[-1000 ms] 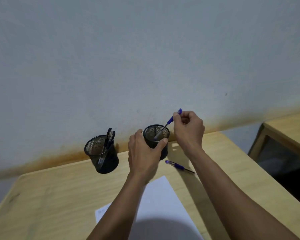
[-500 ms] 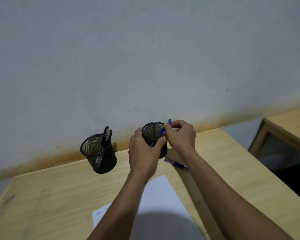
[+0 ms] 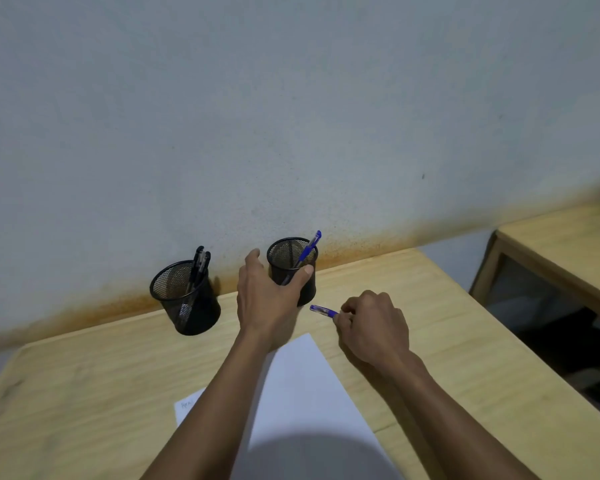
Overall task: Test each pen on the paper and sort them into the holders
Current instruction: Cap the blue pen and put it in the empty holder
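Since a second ago your right hand (image 3: 373,325) has let go of the blue pen (image 3: 305,255) it held over the right holder (image 3: 293,270) and dropped to the table (image 3: 430,327); that pen now stands in the holder.

Nearest you, the white paper (image 3: 305,386) lies on the table between your forearms, with faint writing at its left corner. Just beyond it, your right hand is curled, fingertips (image 3: 340,318) pinched on the near end of a second blue pen (image 3: 323,310). That pen lies flat on the table, its long axis running left to right, its free end pointing left toward the holder's base.

Your left hand (image 3: 269,297) wraps the right holder, thumb on its front wall, fingers round the left side, a closed grip. Inside, the blue pen leans right against the rim, its upper end pointing up and right, toward the wall (image 3: 291,116).

To the left, well apart, the second black mesh holder (image 3: 186,299) stands with dark pens (image 3: 198,268) upright in it, tilted slightly right.
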Motion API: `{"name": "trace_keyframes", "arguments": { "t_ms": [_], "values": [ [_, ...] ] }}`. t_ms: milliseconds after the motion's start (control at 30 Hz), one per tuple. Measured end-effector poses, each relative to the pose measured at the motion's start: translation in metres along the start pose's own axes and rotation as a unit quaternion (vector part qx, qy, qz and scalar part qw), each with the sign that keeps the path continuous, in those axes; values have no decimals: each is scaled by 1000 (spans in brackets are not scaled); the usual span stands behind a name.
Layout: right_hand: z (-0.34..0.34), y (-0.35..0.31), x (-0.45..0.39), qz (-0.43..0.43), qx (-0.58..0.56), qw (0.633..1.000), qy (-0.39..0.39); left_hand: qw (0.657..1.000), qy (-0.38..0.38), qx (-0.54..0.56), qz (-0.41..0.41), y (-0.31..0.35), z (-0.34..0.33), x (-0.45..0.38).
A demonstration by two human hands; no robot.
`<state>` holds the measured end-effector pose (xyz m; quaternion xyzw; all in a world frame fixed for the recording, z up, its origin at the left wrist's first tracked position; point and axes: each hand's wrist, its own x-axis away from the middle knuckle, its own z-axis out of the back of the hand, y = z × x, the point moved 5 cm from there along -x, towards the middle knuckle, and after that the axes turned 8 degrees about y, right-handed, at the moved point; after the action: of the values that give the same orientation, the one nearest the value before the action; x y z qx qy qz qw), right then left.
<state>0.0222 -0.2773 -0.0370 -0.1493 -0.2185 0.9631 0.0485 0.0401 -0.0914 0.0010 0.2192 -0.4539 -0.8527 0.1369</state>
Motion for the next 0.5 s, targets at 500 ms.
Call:
{"name": "trace_keyframes", "arguments": {
  "t_ms": [500],
  "values": [
    [33,-31,56,51,-289,950,-104,977,-15,-75,-198,-20,71,87]
  ]
}}
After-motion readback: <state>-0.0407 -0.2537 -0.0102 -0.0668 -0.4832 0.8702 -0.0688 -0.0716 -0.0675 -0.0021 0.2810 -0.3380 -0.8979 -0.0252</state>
